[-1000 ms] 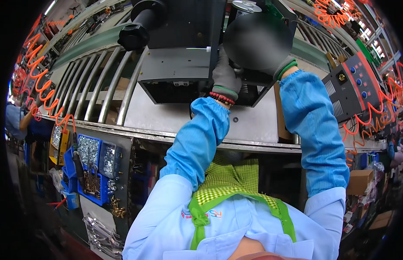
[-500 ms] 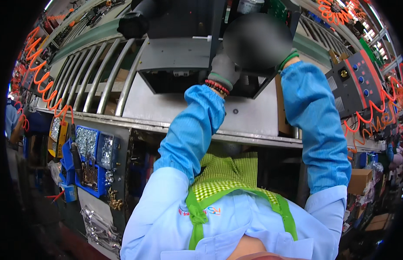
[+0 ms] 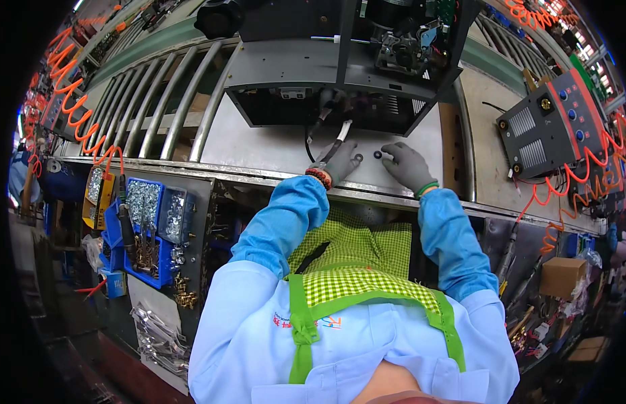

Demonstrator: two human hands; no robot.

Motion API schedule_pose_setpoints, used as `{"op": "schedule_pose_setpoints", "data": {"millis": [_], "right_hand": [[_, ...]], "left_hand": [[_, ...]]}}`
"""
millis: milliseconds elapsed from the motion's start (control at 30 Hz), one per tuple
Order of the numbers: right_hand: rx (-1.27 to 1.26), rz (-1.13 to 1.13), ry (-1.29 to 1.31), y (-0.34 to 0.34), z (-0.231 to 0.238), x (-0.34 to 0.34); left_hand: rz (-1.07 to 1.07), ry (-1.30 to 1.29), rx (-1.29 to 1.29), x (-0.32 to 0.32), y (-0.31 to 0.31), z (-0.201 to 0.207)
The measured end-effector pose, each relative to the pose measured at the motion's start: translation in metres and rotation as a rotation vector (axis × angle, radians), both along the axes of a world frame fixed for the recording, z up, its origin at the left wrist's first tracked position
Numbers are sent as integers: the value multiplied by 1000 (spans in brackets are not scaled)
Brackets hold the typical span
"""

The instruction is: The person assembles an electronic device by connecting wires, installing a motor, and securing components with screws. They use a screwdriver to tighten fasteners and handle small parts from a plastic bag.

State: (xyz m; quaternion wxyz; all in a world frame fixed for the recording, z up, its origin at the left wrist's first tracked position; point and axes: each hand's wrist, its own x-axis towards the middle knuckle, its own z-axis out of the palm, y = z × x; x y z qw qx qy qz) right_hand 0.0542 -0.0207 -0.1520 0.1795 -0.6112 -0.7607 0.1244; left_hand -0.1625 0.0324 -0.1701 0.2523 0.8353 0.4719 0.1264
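My left hand [image 3: 342,163], in a grey glove, lies at the front of the metal worktop. It is closed around a dark cable with a white sleeve [image 3: 344,130], which comes down from the open underside of a dark grey machine housing [image 3: 286,64]. A small dark ring [image 3: 358,157] is right beside its fingers; whether they touch it I cannot tell. My right hand [image 3: 410,167], gloved too, is over the worktop with its fingers apart. Just off its fingertips lies a second small black ring [image 3: 378,154]. A thin black lead [image 3: 308,143] hangs left of the cable.
Metal rollers [image 3: 181,101] extend to the left of the worktop [image 3: 249,145]. At right stands a grey and red machine with blue knobs [image 3: 545,128], near coiled orange hoses [image 3: 586,175]. Blue bins of screws [image 3: 143,202] and a screwdriver-like tool [image 3: 127,232] are at lower left.
Both hands have come back from inside the housing towards the worktop's front edge. The white-sleeved cable now shows in my left hand, and two small rings are visible on the worktop.
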Motion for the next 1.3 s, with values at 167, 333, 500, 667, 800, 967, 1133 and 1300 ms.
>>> {"op": "schedule_pose_setpoints", "data": {"millis": [167, 333, 500, 667, 800, 967, 1133, 1300], "right_hand": [[-97, -132, -71, 6, -10, -22], [-75, -95, -237, 14, -28, -21], [67, -8, -451, 16, -21, -24], [609, -64, 69, 9, 77, -17], [727, -190, 49, 43, 129, -19], [408, -477, -309, 84, 134, -25], [376, -523, -325, 91, 126, -26], [272, -428, -320, 78, 140, -24]], "left_hand": [[-78, -50, 18, 9, 9, -23], [1, 81, 130, 18, -2, -9], [42, -197, 107, 19, -31, 7], [-167, -600, 207, 2, -66, 105], [-72, -681, 317, 2, -19, 154], [146, -239, 604, 32, 30, 176], [194, -12, 668, 56, 54, 164], [188, 44, 661, 64, 62, 157]]}}
